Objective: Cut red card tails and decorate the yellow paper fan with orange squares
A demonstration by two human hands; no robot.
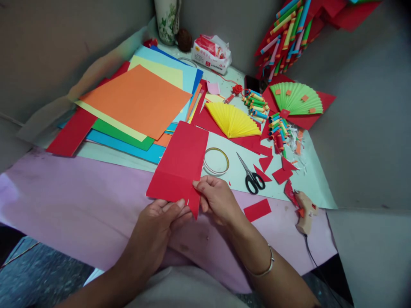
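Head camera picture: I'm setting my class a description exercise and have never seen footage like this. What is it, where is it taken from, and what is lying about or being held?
There is no machine here. A person works with two bare hands, and the single picture comes from a camera worn on their head, looking forward and down.

The left hand and right hand both pinch the near edge of a red paper sheet, which shows a fold line. It lies on a pink table cover.

Beyond it are a stack of coloured paper, a thin ring, black-handled scissors, a yellow paper fan, a green paper fan, rolled paper tubes and red scraps. A glue gun lies at the right.
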